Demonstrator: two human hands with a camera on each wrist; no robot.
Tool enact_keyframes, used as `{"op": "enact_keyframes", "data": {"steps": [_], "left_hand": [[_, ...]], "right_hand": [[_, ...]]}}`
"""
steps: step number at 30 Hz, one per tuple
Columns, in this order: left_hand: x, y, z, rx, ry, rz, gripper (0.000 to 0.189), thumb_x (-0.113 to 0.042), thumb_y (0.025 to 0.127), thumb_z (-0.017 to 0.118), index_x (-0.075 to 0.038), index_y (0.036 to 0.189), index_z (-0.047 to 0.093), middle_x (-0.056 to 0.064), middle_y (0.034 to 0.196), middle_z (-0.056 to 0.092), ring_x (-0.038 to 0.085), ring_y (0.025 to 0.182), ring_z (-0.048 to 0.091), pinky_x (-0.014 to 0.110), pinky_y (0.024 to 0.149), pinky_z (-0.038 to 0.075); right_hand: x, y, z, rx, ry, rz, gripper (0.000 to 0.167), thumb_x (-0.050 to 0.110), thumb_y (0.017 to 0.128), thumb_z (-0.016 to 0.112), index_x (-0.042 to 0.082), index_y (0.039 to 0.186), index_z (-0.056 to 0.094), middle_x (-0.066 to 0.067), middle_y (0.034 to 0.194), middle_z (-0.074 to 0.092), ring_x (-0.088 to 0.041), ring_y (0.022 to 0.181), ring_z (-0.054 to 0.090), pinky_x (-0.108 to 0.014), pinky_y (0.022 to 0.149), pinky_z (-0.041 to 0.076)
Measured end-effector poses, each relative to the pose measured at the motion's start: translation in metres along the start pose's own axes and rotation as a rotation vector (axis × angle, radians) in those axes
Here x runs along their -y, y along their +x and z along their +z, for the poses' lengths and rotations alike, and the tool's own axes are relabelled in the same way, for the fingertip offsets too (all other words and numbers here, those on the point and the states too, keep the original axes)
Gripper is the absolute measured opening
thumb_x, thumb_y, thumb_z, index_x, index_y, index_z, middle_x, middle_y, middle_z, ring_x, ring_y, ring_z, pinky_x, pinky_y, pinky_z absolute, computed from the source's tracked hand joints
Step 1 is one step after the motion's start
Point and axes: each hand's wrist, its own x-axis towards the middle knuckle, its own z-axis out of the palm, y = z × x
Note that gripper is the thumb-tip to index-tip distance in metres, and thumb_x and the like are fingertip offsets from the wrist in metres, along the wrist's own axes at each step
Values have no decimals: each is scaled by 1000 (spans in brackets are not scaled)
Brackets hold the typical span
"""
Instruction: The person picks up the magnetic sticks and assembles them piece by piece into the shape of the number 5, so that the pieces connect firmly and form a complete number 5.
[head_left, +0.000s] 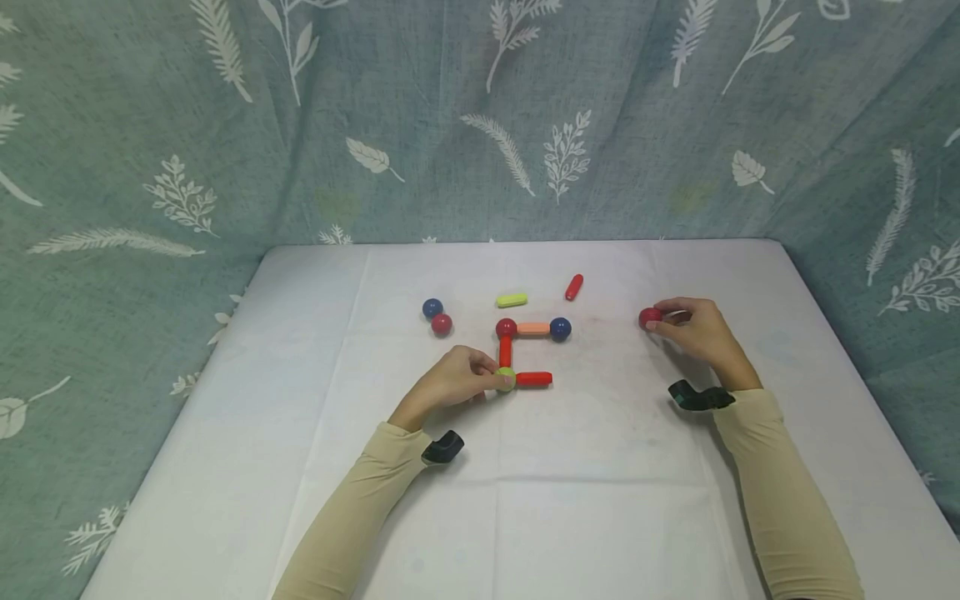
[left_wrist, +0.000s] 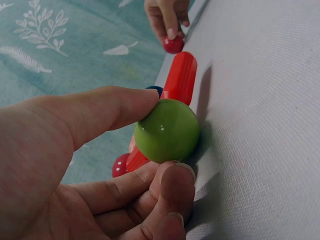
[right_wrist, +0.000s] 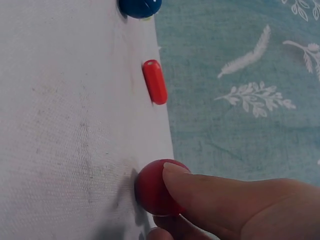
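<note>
Between thumb and fingers my left hand (head_left: 459,379) pinches a green ball (left_wrist: 167,131), one corner of a joined shape on the table. From that ball a red stick (head_left: 534,379) points right, and another red stick (head_left: 506,352) leads to a red ball (head_left: 506,328). An orange stick (head_left: 533,329) links this red ball to a blue ball (head_left: 560,329). Off to the right, my right hand (head_left: 699,333) pinches a separate red ball (right_wrist: 157,187) at the table surface.
Behind the shape lie a loose yellow-green stick (head_left: 512,300) and a loose red stick (head_left: 574,287). To the left, a loose blue ball (head_left: 432,308) and red ball (head_left: 442,324) sit together. A patterned green cloth (head_left: 420,100) hangs behind the white-covered table (head_left: 600,517).
</note>
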Motion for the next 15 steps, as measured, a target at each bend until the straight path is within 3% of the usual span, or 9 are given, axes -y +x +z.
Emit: {"op": "enact_keyframes", "data": {"steps": [7, 15], "left_hand": [[-1, 0, -1, 2, -4, 2, 36, -40, 86, 83, -10, 104, 74, 3, 80, 69, 15, 68, 59, 26, 63, 44], [0, 0, -1, 5, -9, 1, 37, -40, 86, 82, -10, 104, 74, 3, 80, 70, 15, 68, 60, 26, 64, 45]], "right_hand": [[-1, 1, 2, -23, -15, -12, 50, 28, 94, 76, -7, 129, 65, -29, 119, 69, -36, 107, 63, -30, 83, 46], [5, 0, 2, -12, -15, -10, 51, 31, 95, 76, -5, 128, 65, -28, 122, 69, -37, 111, 64, -24, 80, 47]]}}
